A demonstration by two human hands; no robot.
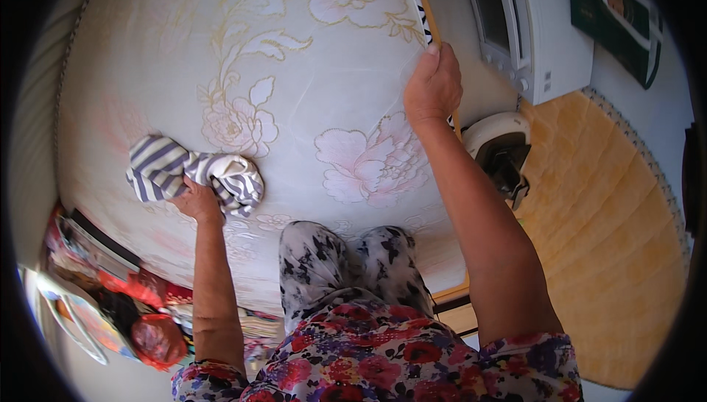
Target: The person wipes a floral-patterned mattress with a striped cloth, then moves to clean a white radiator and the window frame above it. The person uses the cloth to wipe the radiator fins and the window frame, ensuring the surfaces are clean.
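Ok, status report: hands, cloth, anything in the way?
Left fingers gripping striped cloth. Right fingers gripping bed edge. Striped cloth bunched on flowered bed. Knees close by, right of cloth.

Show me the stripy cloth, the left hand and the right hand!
Stripy cloth (pixel 163 166): head view, on its bunched left part.
Left hand (pixel 197 201): head view, on the back of the hand.
Right hand (pixel 433 89): head view, on the back of the hand.
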